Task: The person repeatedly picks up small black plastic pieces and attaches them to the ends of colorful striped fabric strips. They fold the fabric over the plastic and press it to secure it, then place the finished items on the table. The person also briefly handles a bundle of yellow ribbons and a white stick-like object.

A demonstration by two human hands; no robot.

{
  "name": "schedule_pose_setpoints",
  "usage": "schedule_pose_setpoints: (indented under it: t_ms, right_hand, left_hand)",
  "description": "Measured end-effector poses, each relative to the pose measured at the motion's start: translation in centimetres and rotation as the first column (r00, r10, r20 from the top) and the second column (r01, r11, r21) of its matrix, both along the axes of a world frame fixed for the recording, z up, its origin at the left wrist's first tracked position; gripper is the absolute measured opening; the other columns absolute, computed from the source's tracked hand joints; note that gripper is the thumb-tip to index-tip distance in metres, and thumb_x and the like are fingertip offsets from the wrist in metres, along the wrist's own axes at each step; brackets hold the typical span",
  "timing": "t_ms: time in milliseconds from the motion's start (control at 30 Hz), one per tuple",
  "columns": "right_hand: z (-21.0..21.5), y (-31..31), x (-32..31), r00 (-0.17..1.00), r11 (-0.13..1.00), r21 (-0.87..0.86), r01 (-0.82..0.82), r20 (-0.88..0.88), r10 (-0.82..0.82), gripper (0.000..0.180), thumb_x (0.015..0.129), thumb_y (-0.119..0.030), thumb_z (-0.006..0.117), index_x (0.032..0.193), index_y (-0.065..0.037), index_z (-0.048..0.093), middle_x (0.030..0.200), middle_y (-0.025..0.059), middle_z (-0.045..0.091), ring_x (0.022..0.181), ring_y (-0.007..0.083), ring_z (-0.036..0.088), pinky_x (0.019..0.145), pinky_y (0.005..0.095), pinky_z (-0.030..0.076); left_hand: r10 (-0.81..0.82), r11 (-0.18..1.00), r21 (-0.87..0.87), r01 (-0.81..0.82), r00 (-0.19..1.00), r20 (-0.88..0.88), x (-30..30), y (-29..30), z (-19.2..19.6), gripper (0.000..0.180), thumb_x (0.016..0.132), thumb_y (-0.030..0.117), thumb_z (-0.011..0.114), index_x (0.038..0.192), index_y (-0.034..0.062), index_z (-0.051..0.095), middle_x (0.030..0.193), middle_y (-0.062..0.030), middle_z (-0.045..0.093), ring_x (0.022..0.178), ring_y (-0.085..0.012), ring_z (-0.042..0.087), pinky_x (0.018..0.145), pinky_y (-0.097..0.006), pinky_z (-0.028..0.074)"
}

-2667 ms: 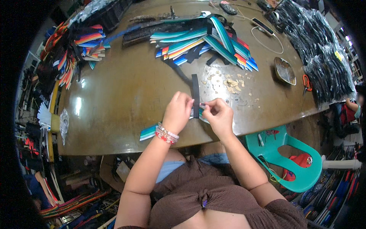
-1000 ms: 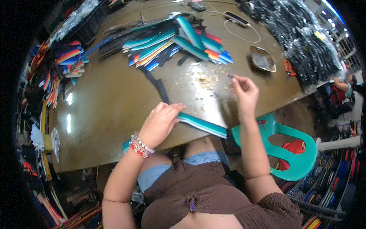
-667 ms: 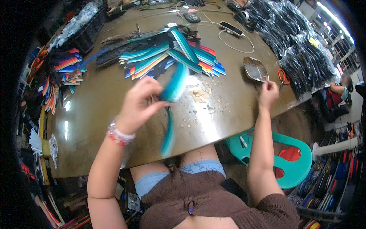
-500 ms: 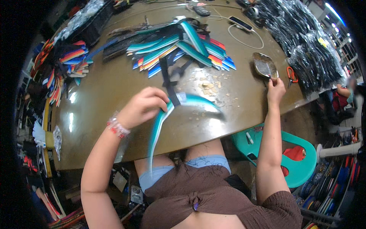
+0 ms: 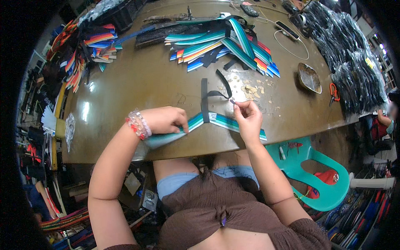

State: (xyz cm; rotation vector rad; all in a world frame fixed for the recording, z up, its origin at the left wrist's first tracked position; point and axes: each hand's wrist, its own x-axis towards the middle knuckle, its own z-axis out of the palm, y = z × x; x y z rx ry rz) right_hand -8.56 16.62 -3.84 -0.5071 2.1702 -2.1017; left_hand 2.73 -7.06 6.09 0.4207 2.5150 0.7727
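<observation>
Head view is showing the left hand (image 5: 164,120) pressing the teal striped strap (image 5: 216,121) flat at the table's (image 5: 137,83) near edge while the right hand (image 5: 248,118) is pinching the black webbing (image 5: 205,96) end, best kept taut and centred.

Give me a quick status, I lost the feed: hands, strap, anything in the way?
Left hand presses the striped strap to the table. Right hand pinches the black webbing end. Nothing blocking.

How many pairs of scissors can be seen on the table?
1: the orange-handled scissors lie at the right of the table, between the small metal dish and the black bagged bundles. Others may be hidden.
</observation>
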Motion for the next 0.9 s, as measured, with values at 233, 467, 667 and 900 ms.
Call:
schedule_pose_setpoints:
  t_ms: [233,467,667,900]
  right_hand:
    - [0.5,-0.3,0.0,0.998,0.998,-0.006,0.057,0.018,-0.057,0.006,0.082,-0.005,0.068,0.085,0.0,0.064,0.068,-0.0008,0.06,0.061,0.003,0.05,0.056,0.0202,0.042]
    - [1.2,-2.0,0.4,0.982,0.975,0.127,-0.183,0.07,0.175,0.007,0.086,-0.002,0.063,0.087,0.005,0.061,0.072,0.0053,0.064,0.064,0.0067,0.059,0.051,0.0229,0.052]
    - [1.0,-2.1,1.1,0.951,0.932,0.317,-0.176,-0.19,0.244,0.009,0.079,-0.005,0.07,0.085,0.001,0.068,0.071,0.0071,0.066,0.061,0.0081,0.059,0.057,0.0244,0.048]
    - [1.1,-2.6,1.0,0.95,0.945,0.27,-0.185,-0.197,0.242,0.01,0.08,-0.006,0.07,0.087,0.001,0.069,0.072,0.0044,0.066,0.061,0.0066,0.058,0.057,0.0243,0.048]
  left_hand:
    - [0.462,0.812,-0.045,-0.581,0.689,-0.558,0.0,6.2,-2.2,0.017,0.082,0.008,0.063,0.097,0.001,0.067,0.095,-0.0164,0.06,0.091,-0.034,0.061,0.083,-0.04,0.05]
    - [0.64,0.673,0.262,-0.692,0.367,-0.674,-3.1,9.2,-8.8,0.012,0.084,0.01,0.062,0.084,-0.001,0.058,0.09,-0.0187,0.055,0.084,-0.0365,0.058,0.077,-0.044,0.048]
    - [0.736,0.646,0.413,-0.641,0.383,-0.558,-2.4,7.6,-9.9,0.011,0.087,0.008,0.06,0.085,-0.0021,0.055,0.087,-0.018,0.054,0.083,-0.036,0.055,0.075,-0.043,0.047]
    - [0.725,0.658,0.43,-0.618,0.369,-0.581,-2.2,7.6,-9.0,0.01,0.086,0.007,0.06,0.087,-0.0012,0.055,0.095,-0.0178,0.054,0.091,-0.0363,0.054,0.081,-0.042,0.046]
